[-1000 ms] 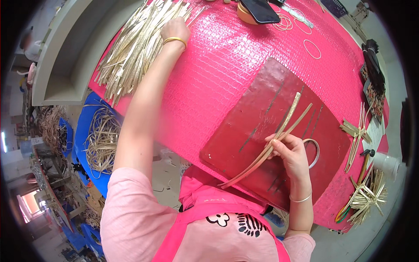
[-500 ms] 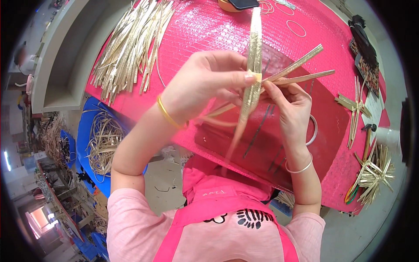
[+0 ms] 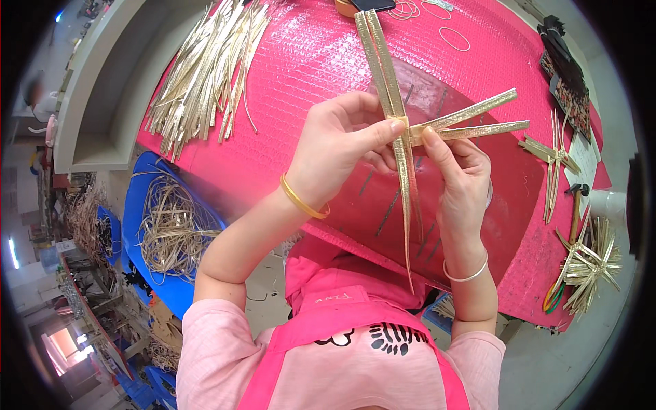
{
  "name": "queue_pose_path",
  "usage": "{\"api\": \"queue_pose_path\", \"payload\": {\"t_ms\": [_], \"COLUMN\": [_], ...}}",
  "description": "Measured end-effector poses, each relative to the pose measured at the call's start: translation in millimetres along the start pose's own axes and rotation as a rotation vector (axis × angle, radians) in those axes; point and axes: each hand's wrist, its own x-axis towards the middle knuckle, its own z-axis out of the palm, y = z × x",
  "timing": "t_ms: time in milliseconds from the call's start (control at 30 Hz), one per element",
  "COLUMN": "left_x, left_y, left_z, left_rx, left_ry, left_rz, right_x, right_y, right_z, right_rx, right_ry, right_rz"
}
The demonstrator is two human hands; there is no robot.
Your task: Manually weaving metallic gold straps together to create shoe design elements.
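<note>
Gold strips cross each other in my two hands, held up over a dark red mat. My left hand is closed, its thumb pressing on the crossing, where a strip folds over. From there one pair points away from me, and long tails hang toward me. Just right of the crossing, my right hand pinches the strips between thumb and fingers. A second pair of strip ends fans out to the right past that thumb. Strips behind the left fingers are hidden.
A loose bundle of gold strips lies at the far left of the pink-covered table. Tangled strips fill a blue container below it. Rightward are a crossed-strip piece, a hammer and a star-shaped bunch.
The strips have turned: the upper pair now leans left and the right-hand ends point lower. The loose tails have swung right and hang straighter. My left forearm has shifted right.
</note>
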Motion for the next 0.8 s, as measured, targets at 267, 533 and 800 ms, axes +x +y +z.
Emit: {"api": "queue_pose_path", "payload": {"t_ms": [267,533,800], "left_x": [-4.1,4.2,-4.9], "left_y": [-9.8,11.2,10.9], "left_z": [11.2,-8.0,8.8], "left_rx": [-0.015,1.220,0.513], "left_ry": [0.040,-0.159,-0.028], "left_rz": [0.110,0.986,0.270], "right_x": [-5.2,4.0,14.1], "right_y": [-6.6,-17.8,-3.1], "right_z": [2.4,-6.9,-15.2], "right_rx": [-0.224,-0.193,0.250], "right_ry": [0.006,-0.104,-0.238], "right_rz": [-0.073,0.070,0.353]}}
